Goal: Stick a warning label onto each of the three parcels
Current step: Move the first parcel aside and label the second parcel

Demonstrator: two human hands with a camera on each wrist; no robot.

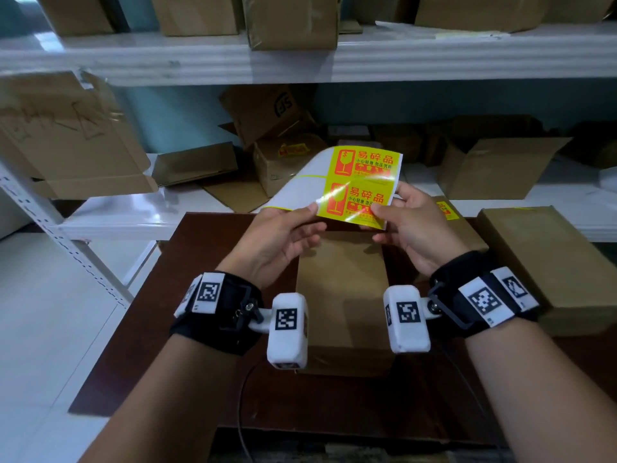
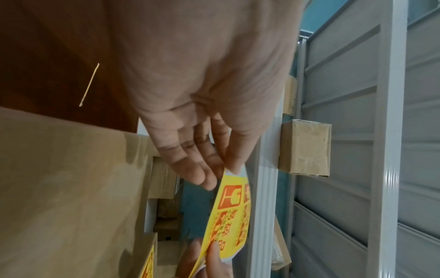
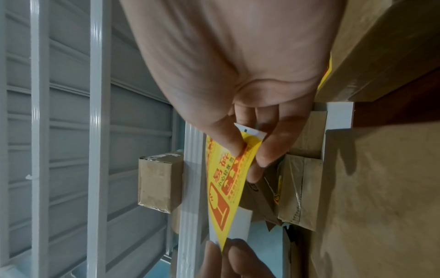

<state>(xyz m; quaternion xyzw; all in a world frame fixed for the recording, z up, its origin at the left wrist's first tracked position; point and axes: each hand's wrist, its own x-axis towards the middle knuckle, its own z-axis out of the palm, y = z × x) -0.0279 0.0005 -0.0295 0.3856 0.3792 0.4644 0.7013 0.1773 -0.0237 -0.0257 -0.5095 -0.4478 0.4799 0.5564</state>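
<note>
Both hands hold up a sheet of yellow and red warning labels [image 1: 362, 185] on white backing, above a plain brown parcel [image 1: 344, 295] lying on the dark table [image 1: 160, 329]. My left hand [image 1: 312, 208] pinches the sheet's lower left corner; in the left wrist view my left hand [image 2: 228, 169] grips the label sheet [image 2: 232, 216]. My right hand [image 1: 384, 208] pinches the lower right corner, where in the right wrist view my right hand [image 3: 247, 148] lifts a yellow label corner [image 3: 252, 140] off the backing. A second parcel [image 1: 457, 225] behind my right hand bears a yellow label [image 1: 445, 208]. A third parcel [image 1: 551, 262] lies at the right.
White metal shelving [image 1: 300, 58] stands behind the table, loaded with several cardboard boxes [image 1: 290, 21]. One box on the lower shelf [image 1: 287, 165] carries a yellow label. A black cable [image 1: 242, 412] runs off the table's front edge. White floor [image 1: 43, 312] lies to the left.
</note>
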